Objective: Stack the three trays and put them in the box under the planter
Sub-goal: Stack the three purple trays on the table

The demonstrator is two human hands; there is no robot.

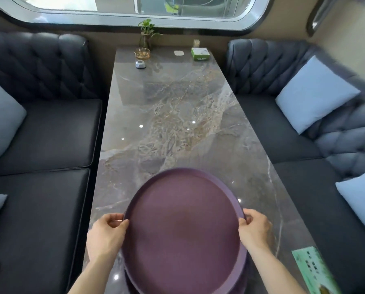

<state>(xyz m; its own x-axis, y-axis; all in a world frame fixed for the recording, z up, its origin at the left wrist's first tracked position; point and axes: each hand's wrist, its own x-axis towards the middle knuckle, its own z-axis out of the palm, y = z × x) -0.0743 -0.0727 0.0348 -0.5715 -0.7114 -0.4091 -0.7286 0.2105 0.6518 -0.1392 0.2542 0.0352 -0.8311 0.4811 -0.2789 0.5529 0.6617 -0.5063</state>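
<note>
A stack of round purple trays sits at the near end of the marble table. Rims of lower trays show at the far edge and at the bottom, under the top one. My left hand grips the stack's left rim. On the opposite side, my right hand holds the right rim. How many trays are in the stack I cannot tell for sure. The planter and the box are out of view.
At the table's far end stand a small plant in a glass vase, a gold-rimmed ashtray, a silver call button, a white coaster and a green tissue box. A green menu card lies near right. Dark sofas with cushions flank the table.
</note>
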